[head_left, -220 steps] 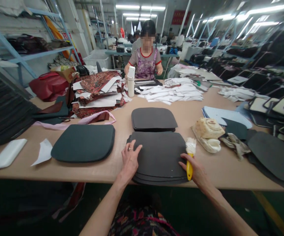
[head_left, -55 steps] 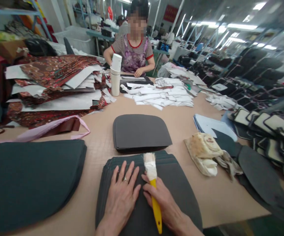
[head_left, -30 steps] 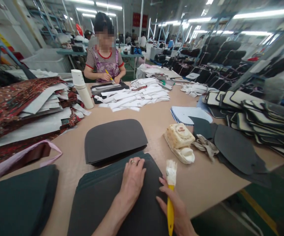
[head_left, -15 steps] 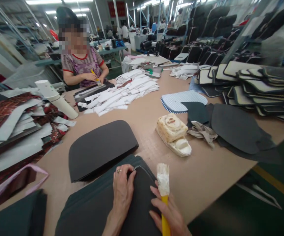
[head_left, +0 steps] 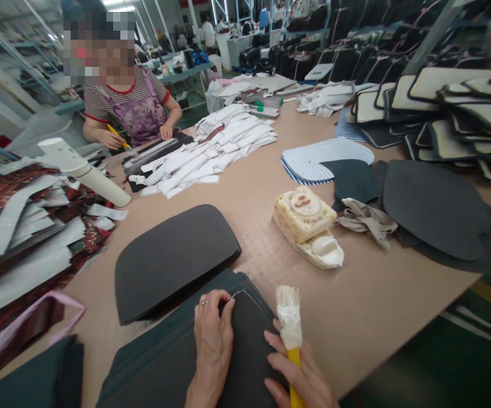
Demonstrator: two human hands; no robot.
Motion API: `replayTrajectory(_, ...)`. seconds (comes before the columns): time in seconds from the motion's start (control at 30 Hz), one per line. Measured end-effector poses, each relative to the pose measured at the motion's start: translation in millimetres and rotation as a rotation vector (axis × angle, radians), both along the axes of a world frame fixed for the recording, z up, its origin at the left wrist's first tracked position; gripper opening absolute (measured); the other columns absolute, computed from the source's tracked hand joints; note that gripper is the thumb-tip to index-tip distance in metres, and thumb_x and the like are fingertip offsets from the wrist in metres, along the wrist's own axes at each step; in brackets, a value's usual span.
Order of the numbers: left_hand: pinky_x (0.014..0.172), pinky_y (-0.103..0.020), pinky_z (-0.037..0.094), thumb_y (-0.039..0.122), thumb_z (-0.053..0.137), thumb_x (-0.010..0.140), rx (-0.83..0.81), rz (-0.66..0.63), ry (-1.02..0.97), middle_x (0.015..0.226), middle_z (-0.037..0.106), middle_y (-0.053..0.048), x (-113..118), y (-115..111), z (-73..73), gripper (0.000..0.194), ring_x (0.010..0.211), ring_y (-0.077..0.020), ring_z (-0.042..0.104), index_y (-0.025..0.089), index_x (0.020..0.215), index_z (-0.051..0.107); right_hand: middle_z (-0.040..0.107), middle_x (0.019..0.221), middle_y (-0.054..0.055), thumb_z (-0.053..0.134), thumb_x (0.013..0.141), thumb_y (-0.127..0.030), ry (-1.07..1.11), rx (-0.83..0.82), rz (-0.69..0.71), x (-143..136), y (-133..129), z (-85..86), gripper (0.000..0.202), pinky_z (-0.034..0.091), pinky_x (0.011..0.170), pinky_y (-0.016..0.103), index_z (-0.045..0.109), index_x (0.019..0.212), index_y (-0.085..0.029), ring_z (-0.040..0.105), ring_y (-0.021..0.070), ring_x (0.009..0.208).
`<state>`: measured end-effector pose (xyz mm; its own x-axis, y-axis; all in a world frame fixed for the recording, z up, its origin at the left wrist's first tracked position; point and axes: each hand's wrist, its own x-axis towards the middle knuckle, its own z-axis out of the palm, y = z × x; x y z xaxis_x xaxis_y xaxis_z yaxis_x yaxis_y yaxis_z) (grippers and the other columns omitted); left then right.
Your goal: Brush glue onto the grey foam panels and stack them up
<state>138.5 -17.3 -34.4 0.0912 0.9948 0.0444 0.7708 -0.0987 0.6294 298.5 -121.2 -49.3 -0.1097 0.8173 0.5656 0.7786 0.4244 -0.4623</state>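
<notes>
My left hand (head_left: 213, 334) has its fingers pinched on the top corner of a dark panel (head_left: 249, 340), which lies on a stack of dark green sheets (head_left: 143, 354). A thin pale line runs along the panel's edge beside the fingertips. My right hand (head_left: 300, 368) holds a brush (head_left: 290, 323) with a yellow handle and whitened bristles pointing up and away. Its fingertips touch the panel's right edge. Beyond the stack lies a dark rounded pile of panels (head_left: 177, 255). A stained white container (head_left: 304, 212) stands to the right of that pile.
A person (head_left: 130, 107) across the table holds another yellow brush. White strips (head_left: 223, 150) lie mid-table, with a white tube (head_left: 86, 173) and scraps at left. At right are striped pieces (head_left: 325, 158), a crumpled cloth (head_left: 368, 221), dark sheets (head_left: 436, 207) and stacked padded panels (head_left: 453, 119).
The view has shifted slightly. The other person's hands have moved apart, the one with the brush to the left. My hands keep nearly the same places on the panel.
</notes>
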Motion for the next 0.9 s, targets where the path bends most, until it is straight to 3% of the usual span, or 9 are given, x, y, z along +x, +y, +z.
replayTrajectory(0.73, 0.070, -0.036, 0.043, 0.027, 0.050, 0.081, 0.016, 0.024, 0.005, 0.074, 0.060, -0.001, 3.7, 0.4, 3.7, 0.009, 0.074, -0.0204, 0.056, 0.022, 0.076, 0.054, 0.072, 0.094, 0.008, 0.054, 0.072, -0.014, -0.007, 0.031, -0.035, -2.6, 5.4, 2.2, 0.022, 0.055, 0.070, 0.032, 0.055, 0.093, -0.022, 0.068, 0.0235, 0.088)
replayTrajectory(0.83, 0.072, -0.037, 0.044, 0.026, 0.052, 0.080, -0.007, 0.038, -0.020, 0.077, 0.061, -0.001, 3.4, 0.8, 3.2, 0.008, 0.075, -0.0195, 0.057, 0.022, 0.086, 0.055, 0.072, 0.094, 0.009, 0.054, 0.073, -0.014, -0.012, 0.043, -0.033, -4.0, 3.8, 1.0, 0.023, 0.055, 0.071, 0.033, 0.054, 0.095, -0.020, 0.067, 0.0241, 0.090)
replayTrajectory(0.9, 0.074, -0.037, 0.045, 0.024, 0.053, 0.080, -0.010, 0.036, -0.028, 0.078, 0.062, 0.000, 2.9, 0.8, 1.5, 0.019, 0.076, -0.0189, 0.058, 0.022, 0.099, 0.054, 0.072, 0.094, 0.010, 0.054, 0.074, -0.014, -0.018, 0.046, -0.028, -4.2, 2.3, -0.5, 0.023, 0.055, 0.072, 0.033, 0.054, 0.096, -0.019, 0.067, 0.0243, 0.092)
